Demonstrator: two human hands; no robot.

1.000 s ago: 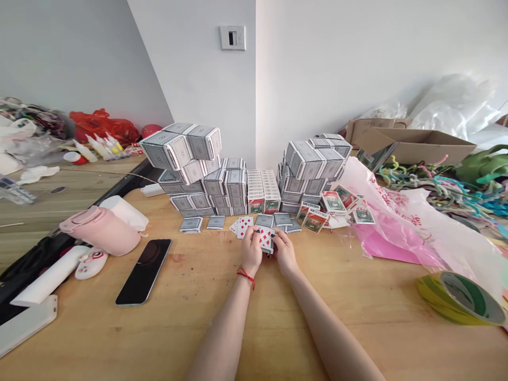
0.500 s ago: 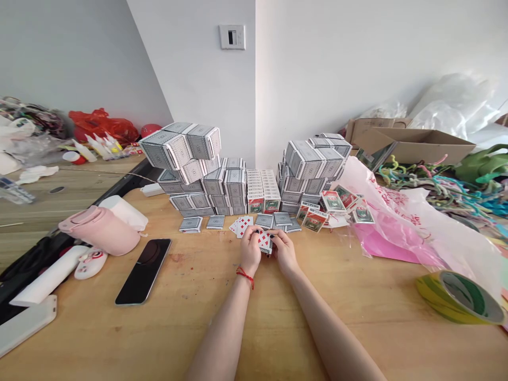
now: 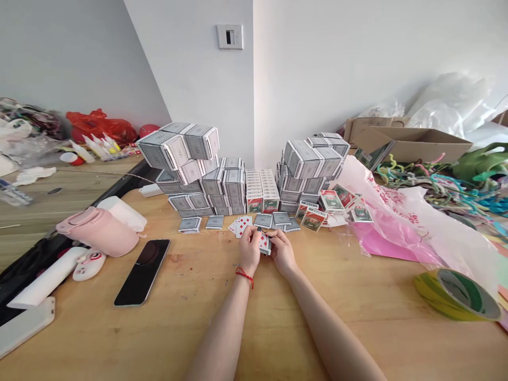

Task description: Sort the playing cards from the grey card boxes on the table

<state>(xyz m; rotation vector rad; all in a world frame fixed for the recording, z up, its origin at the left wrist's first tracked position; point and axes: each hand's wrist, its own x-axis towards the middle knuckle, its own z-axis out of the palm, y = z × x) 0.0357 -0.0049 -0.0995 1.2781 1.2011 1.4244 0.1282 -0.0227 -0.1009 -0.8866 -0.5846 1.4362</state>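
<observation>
low over the worktop (image 3: 170,328), fingers of the left hand (image 3: 249,247) pinch a card (image 3: 263,243); the right hand (image 3: 283,251) seems closed on its edge, partly hidden. just beyond, folded cards (image 3: 215,222) and loose flat cards (image 3: 243,226) look left to use; behind, card blocks (image 3: 234,185) stand already built.

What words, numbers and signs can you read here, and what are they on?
No words or numbers are clear enough to quote.
Red diamonds: on the held card and a face-up card beyond.
Too small: printing on the red-and-green card boxes.
Too blurred: red writing on the plastic sheet.
</observation>
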